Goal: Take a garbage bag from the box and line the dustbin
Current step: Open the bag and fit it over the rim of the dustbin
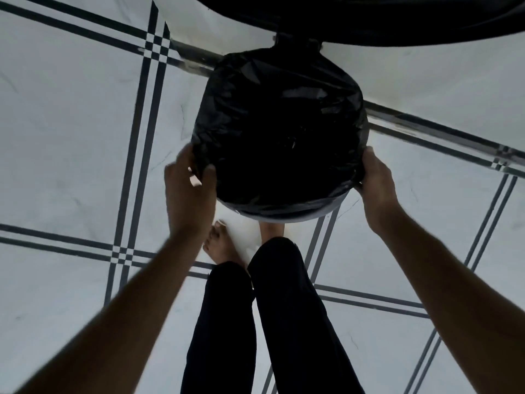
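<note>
A round dustbin (336, 207) stands on the floor just in front of my feet, seen from straight above. A black garbage bag (279, 132) fills its mouth and is folded over the rim. My left hand (189, 191) pinches the bag's edge at the bin's left rim, thumb on top of the plastic. My right hand (376, 180) holds the bag's edge against the right rim. The box of bags is out of view.
White marble floor tiles with dark double stripes (142, 137) lie all around. A wall skirting (426, 120) runs diagonally behind the bin. A dark curved object (397, 21) overhangs the top of the view. My legs in black trousers (272, 308) stand below the bin.
</note>
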Tool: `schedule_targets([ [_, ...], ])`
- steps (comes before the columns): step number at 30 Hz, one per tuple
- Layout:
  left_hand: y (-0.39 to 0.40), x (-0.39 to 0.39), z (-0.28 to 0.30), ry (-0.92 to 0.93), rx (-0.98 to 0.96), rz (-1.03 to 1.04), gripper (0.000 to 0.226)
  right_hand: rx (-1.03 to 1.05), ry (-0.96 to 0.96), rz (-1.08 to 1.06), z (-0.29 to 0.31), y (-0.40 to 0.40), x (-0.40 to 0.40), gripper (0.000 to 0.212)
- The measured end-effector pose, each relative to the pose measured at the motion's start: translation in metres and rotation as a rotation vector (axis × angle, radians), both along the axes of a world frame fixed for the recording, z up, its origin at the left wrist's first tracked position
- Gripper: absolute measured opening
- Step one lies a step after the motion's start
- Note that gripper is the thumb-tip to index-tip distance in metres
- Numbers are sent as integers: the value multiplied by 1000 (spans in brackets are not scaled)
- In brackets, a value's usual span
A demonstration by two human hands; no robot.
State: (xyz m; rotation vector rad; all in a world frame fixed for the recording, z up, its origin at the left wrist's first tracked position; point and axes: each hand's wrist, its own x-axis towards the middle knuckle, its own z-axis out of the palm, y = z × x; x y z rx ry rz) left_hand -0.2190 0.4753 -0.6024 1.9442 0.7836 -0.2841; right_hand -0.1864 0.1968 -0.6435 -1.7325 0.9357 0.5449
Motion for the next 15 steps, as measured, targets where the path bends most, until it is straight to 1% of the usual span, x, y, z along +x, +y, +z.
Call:
schedule_targets([
  [1,-6,-4,-13,113,-20,25,41,-3,-13,1,1,-1,-6,40],
  [3,-15,-22,-17,186,-136,151,36,-46,-33,-1,-1,-5,-16,29],
  [5,-23,-39,-16,217,-244,268,32,-84,-25,-36,1,-6,-25,13],
  [6,-25,-43,-16,228,-287,306,32,-89,-35,-77,2,-6,-28,11],
  [8,-29,-42,-17,259,-326,335,37,-92,-71,-136,8,-2,-32,13],
  [9,-30,-43,-18,277,-338,333,39,-78,-82,-151,11,0,-30,9],
  [10,-32,-43,-18,292,-341,332,39,-28,-76,-175,15,2,-28,1],
  [12,-34,-40,-18,314,-368,367,36,89,-29,-199,18,1,-21,22],
  [13,-32,-38,-18,322,-402,392,36,94,-13,-166,19,0,-19,31],
  [14,-31,-37,-18,328,-430,404,36,62,-18,-127,21,0,-17,33],
  [15,-30,-37,-20,332,-453,397,37,21,-44,-83,21,-1,-17,27],
])
